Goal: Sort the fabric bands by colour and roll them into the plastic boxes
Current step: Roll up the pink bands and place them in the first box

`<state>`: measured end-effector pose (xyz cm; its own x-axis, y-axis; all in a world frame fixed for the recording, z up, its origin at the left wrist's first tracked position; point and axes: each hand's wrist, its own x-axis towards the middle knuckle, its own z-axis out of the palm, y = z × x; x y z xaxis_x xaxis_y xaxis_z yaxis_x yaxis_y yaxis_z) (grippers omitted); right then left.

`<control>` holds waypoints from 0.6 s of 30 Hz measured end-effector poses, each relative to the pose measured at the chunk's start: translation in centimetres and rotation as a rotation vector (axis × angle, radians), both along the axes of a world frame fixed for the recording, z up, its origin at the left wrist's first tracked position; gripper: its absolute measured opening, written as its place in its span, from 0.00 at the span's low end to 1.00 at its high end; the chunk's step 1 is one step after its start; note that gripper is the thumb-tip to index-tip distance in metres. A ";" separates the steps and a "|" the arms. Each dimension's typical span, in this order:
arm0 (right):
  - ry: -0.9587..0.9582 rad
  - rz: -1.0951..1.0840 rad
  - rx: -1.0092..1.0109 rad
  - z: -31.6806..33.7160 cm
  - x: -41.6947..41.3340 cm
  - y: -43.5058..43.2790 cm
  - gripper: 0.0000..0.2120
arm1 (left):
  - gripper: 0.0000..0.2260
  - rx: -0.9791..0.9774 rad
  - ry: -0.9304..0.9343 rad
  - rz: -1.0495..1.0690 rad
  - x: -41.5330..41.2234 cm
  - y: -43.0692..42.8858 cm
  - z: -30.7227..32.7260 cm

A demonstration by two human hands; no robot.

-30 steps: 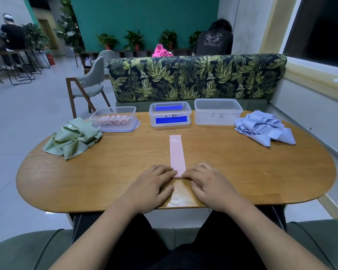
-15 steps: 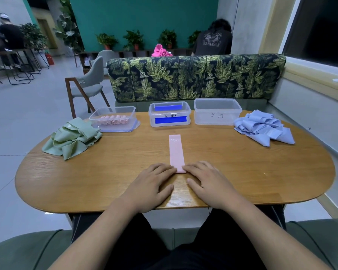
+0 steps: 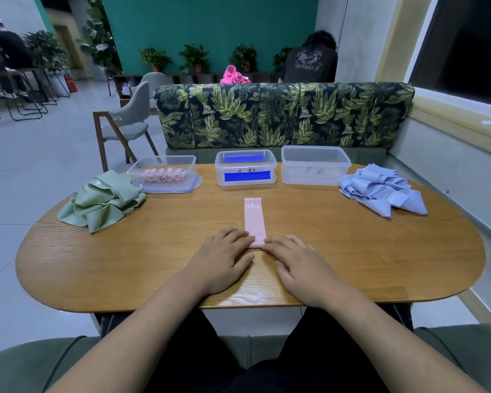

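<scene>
I sit at an oval wooden table (image 3: pixel 153 265). A leaf-print sofa (image 3: pixel 267 114) stands along its far edge, a grey chair (image 3: pixel 131 120) on the floor to the far left, and potted plants (image 3: pixel 194 56) line a teal wall (image 3: pixel 210 21) behind. Three clear plastic boxes stand in a row at the far edge. The left box (image 3: pixel 192 165) holds a row of pink rolls (image 3: pixel 162 175). The middle box (image 3: pixel 245 165) shows a blue strip on its front wall and another toward its back; I cannot tell what lies inside. The right box (image 3: pixel 315 171) carries handwriting on its front and shows no contents. A loose heap of green bands (image 3: pixel 102 199) lies just beside the left box, and a heap of blue bands (image 3: pixel 380 191) lies just beside the right box. One pink band (image 3: pixel 254 219), marked 15, lies flat at the table's centre, lengthwise away from me, well apart from the boxes. Both forearms reach in over the near edge. My left hand (image 3: pixel 224 262) and right hand (image 3: pixel 298 265) lie palm down on the table, side by side. Their fingers are extended, not clenched, and the fingertips of both press on the band's near end, which looks slightly turned up.
</scene>
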<state>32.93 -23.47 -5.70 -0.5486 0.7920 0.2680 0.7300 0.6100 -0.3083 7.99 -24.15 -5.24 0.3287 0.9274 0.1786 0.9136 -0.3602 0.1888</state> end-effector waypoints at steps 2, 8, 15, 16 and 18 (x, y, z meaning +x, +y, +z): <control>-0.029 0.001 0.001 0.2 -0.2 0.1 0.24 | 0.25 0.005 0.006 0.004 0.0 0.4 0.1; -0.030 0.003 -0.032 0.5 -0.5 1.3 0.24 | 0.24 -0.036 -0.184 0.060 -0.3 1.3 -0.1; -0.024 0.028 -0.063 1.2 -0.6 3.7 0.19 | 0.20 -0.080 -0.347 0.150 -0.9 2.3 0.6; -0.025 0.032 -0.065 1.3 -0.6 4.0 0.19 | 0.20 -0.076 -0.342 0.140 -0.9 2.4 0.7; -0.029 0.046 -0.064 1.5 -0.7 4.6 0.19 | 0.19 -0.068 -0.340 0.116 -1.1 3.0 0.9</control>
<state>32.27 -18.87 -4.23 -0.5919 0.7806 0.2007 0.7107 0.6229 -0.3269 6.94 -21.14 -4.37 0.1530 0.9685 0.1965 0.8288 -0.2340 0.5082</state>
